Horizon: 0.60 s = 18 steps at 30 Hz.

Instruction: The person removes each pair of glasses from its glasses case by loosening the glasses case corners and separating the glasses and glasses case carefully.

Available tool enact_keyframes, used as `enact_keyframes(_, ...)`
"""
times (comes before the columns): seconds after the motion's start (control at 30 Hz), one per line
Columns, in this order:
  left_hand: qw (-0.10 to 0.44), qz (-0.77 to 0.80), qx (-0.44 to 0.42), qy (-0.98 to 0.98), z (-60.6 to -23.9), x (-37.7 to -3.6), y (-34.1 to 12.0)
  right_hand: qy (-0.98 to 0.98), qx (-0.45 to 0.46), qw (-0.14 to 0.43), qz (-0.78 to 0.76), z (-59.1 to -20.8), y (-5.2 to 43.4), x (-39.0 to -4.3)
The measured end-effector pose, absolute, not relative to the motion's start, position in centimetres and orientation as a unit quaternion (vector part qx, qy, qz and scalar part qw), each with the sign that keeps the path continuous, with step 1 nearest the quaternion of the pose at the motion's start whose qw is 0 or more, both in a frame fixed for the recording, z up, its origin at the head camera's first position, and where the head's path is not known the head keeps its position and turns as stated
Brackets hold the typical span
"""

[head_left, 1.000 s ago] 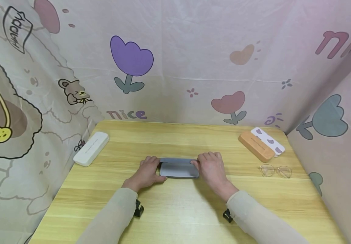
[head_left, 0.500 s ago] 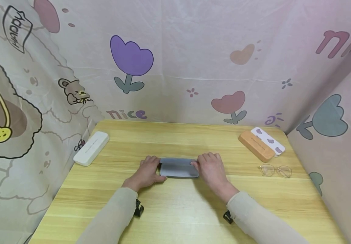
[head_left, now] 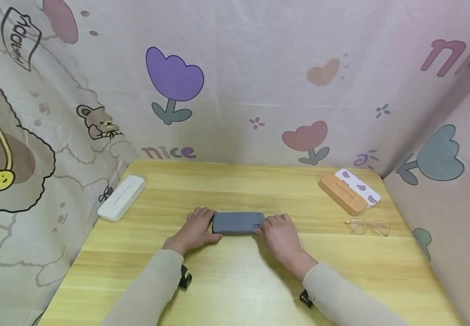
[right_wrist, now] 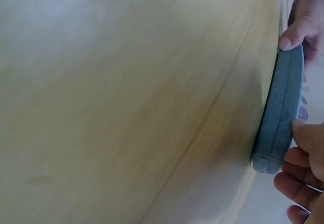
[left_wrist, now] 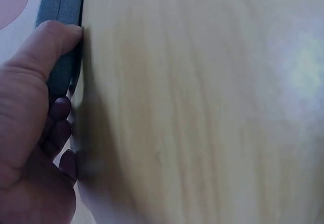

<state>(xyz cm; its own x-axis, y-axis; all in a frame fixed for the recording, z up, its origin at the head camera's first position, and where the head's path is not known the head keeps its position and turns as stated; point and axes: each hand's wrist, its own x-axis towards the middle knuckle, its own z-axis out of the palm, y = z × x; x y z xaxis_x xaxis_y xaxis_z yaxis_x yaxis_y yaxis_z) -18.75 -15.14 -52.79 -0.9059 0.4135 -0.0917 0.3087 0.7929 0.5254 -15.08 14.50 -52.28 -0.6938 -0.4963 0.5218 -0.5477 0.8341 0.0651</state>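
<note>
A grey felt glasses case (head_left: pixel 236 223) lies closed and flat on the middle of the wooden table (head_left: pixel 235 280). My left hand (head_left: pixel 197 227) grips its left end, thumb on the near edge and fingers curled behind. In the left wrist view the thumb (left_wrist: pixel 45 52) presses the case (left_wrist: pixel 63 6). My right hand (head_left: pixel 277 230) holds the right end of the case with curled fingers. The right wrist view shows the case (right_wrist: pixel 281 118) edge-on between my right fingers (right_wrist: pixel 304 173) and a left fingertip (right_wrist: pixel 301 21).
A white case (head_left: pixel 121 197) lies at the table's left edge. At the back right an orange case (head_left: pixel 342 194) lies beside a white case with purple print (head_left: pixel 359 187). Thin-framed glasses (head_left: pixel 368 226) lie near the right edge. Printed fabric walls close in three sides.
The grey case's lid, standing open before, has come down and the case now lies closed. Both hands have stayed at its ends, the right one shifting slightly nearer.
</note>
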Motion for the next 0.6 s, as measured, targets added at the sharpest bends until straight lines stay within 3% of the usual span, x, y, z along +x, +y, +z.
enact_keyframes(0.6, 0.048, 0.246, 0.156, 0.955, -53.0, -17.5, -14.0, -0.922, 0.283, 0.257, 0.064, -53.3, 14.3, -14.0)
